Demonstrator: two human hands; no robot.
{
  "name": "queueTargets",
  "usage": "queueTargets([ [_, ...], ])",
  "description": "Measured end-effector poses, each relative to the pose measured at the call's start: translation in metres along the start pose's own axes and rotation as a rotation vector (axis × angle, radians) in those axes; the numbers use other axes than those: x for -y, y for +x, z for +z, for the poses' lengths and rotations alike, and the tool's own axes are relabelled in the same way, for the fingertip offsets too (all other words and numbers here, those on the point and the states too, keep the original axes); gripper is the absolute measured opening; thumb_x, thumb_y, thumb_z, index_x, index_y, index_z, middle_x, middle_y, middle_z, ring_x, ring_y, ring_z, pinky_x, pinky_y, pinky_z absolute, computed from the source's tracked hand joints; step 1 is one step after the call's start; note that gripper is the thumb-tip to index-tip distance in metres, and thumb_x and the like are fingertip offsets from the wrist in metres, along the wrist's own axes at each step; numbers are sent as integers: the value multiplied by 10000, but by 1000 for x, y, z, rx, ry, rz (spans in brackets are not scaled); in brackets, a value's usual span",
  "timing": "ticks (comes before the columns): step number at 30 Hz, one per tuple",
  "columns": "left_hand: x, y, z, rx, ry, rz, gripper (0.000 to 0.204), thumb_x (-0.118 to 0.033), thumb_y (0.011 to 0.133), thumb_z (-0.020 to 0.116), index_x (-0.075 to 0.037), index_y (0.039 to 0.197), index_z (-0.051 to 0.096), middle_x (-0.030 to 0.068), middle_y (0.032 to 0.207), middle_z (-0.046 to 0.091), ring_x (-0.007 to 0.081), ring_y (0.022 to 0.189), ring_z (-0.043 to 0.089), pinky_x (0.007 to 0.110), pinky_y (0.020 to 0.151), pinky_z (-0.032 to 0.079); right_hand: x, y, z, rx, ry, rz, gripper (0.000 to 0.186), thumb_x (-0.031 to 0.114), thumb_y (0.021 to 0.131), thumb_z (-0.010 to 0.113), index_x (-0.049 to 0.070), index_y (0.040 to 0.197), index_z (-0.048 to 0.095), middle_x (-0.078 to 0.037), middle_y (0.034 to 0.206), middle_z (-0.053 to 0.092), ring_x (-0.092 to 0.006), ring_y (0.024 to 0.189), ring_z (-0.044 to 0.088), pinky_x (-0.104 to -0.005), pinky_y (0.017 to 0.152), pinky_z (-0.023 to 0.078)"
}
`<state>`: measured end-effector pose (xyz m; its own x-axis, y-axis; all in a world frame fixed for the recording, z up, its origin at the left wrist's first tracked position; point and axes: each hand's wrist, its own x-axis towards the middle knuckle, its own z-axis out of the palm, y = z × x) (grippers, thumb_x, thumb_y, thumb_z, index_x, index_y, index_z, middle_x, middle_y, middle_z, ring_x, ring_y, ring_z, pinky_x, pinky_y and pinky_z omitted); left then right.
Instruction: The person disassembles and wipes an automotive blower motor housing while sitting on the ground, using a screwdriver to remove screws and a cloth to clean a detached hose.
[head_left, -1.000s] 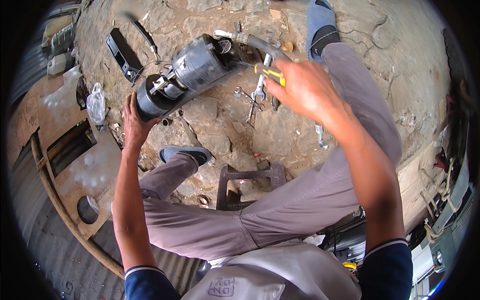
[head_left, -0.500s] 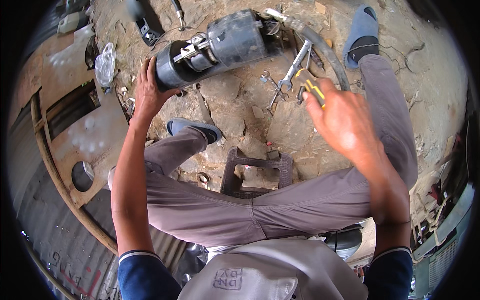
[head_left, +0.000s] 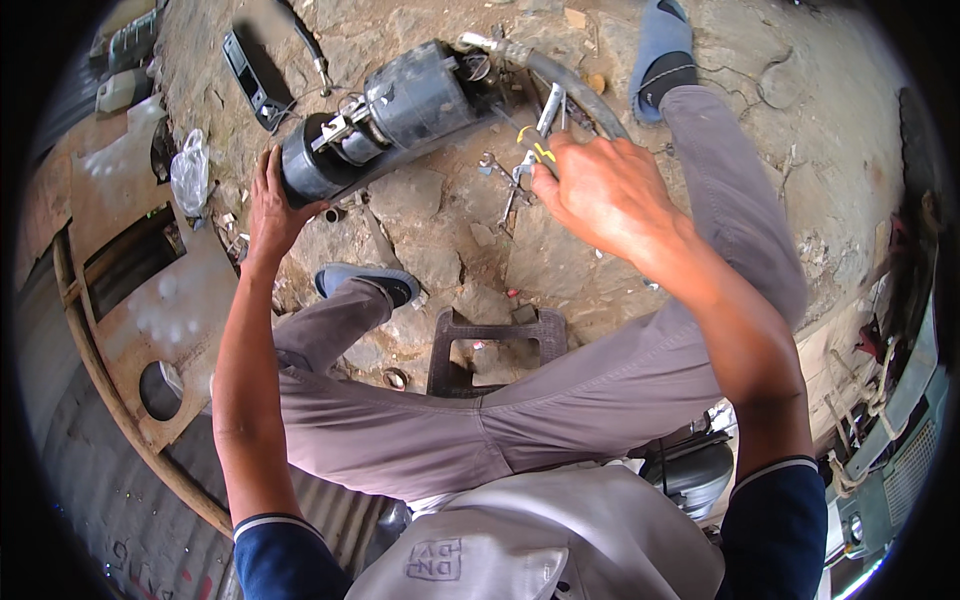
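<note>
A black cylindrical assembly (head_left: 415, 90) lies on the rocky floor, with metal fittings in its middle and a grey hose (head_left: 560, 72) by its right end. My left hand (head_left: 275, 215) grips its lower left end. My right hand (head_left: 605, 185) is closed on a screwdriver (head_left: 540, 150) with a black and yellow handle, its thin shaft pointing toward the assembly's right end; I cannot tell whether the tip touches it. Several wrenches (head_left: 500, 175) lie below the hose, partly hidden by my right hand.
A black metal housing (head_left: 240, 65) and plastic bag (head_left: 190, 175) lie at left, beside cut metal sheets (head_left: 170, 320) and corrugated metal (head_left: 190, 475). A dark stool (head_left: 440, 350) stands between my legs. My slippered foot (head_left: 660, 40) is right of the hose. Clutter (head_left: 900, 450) lines the right edge.
Since half a second ago my right hand and screwdriver have moved up and left, closer to the assembly's right end. My left hand stays on it; the whole view has shifted slightly.
</note>
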<state>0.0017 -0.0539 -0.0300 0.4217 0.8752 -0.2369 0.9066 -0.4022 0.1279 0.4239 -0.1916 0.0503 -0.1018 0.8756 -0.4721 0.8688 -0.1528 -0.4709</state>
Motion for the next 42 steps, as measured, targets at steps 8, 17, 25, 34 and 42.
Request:
queueTargets([
  [8,-7,2,-4,18,57,-5,1211,-354,614,941,-42,1564,257,233,1584,311,426,1443,343,489,1173,354,-10,-5,-1,36,45,-44,376,300,949,561,-22,805,691,-242,736,692,-421,742,703,-507,730,558],
  [17,-57,-11,-20,91,356,-161,1195,-465,629,926,-46,1551,290,221,1596,326,384,1486,306,564,1149,341,17,-26,-26,220,17,-206,415,339,937,559,-48,910,706,-264,873,709,-426,828,702,-505,764,552],
  [25,-181,-91,9,294,-611,175,407,-169,937,704,11,1272,560,273,1025,654,433,940,643,459,814,503,35,15,56,615,494,-347,591,495,913,634,-17,1209,644,-179,933,718,-235,812,725,-380,654,565],
  [34,-131,-121,25,130,-535,-109,317,-218,962,675,51,1095,571,277,848,634,412,740,609,449,687,472,2,78,100,68,10,58,597,135,935,499,46,1512,375,-226,1246,671,-361,1142,666,-462,944,540],
  [42,-124,-121,32,220,-507,-209,380,-267,971,676,52,1157,585,272,935,662,395,820,641,417,741,493,-9,109,135,48,-124,84,695,80,953,405,99,1617,201,-189,1182,717,-334,1076,706,-433,915,550],
])
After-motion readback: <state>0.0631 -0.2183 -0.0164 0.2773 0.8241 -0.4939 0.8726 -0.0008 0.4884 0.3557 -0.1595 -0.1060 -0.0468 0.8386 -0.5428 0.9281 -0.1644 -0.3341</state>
